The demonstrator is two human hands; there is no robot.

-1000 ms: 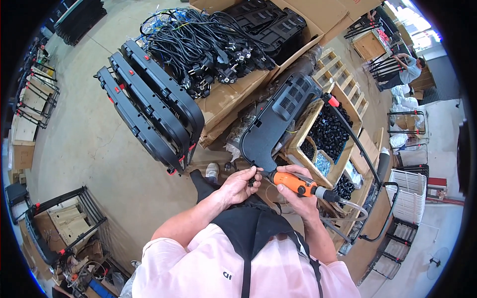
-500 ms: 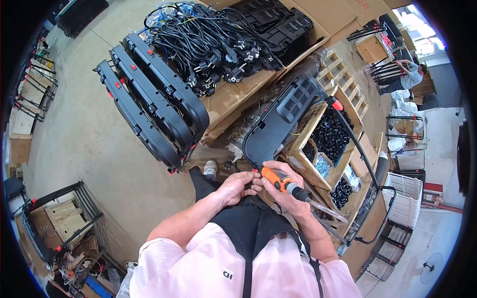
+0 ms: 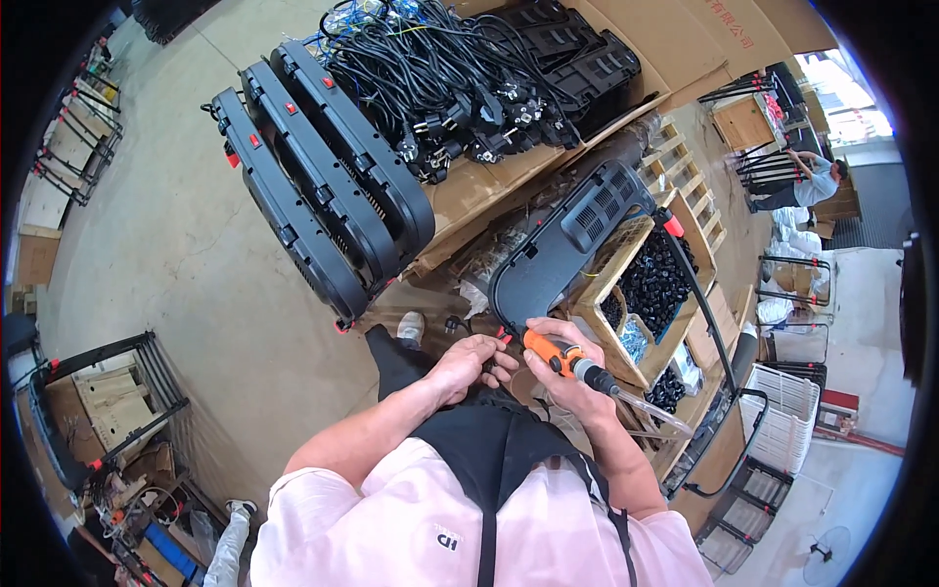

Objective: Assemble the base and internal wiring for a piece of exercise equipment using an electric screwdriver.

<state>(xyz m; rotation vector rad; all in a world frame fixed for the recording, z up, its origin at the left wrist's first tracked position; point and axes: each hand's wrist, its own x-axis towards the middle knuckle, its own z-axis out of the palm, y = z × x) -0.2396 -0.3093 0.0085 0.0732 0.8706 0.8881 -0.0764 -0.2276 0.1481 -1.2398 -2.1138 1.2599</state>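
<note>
My right hand [image 3: 577, 377] is wrapped round an orange and grey power screwdriver [image 3: 554, 354], with a clear hose trailing from its rear end. The tool's front points to the near corner of a black plastic housing [image 3: 533, 269] with vent slots. A small red part [image 3: 505, 335] shows at that corner. Just left of the tool is my left hand [image 3: 474, 367], its fingertips drawn together close to the red part; what they pinch, if anything, is hidden. A black tube frame [image 3: 712, 323] with a red joint runs off the housing to the right.
Three similar black housings [image 3: 323, 181] stand on the left beside a cardboard box [image 3: 469, 201] heaped with black plug cables [image 3: 460, 98]. Right of my tool, a wooden crate [image 3: 597, 313] holds small black parts. A white basket [image 3: 782, 406] and a co-worker [image 3: 817, 181] are farther right.
The view has shifted, so the housings and box sit farther right in the picture. My left fingers are slightly farther from the screwdriver. A person's leg now shows at the lower left.
</note>
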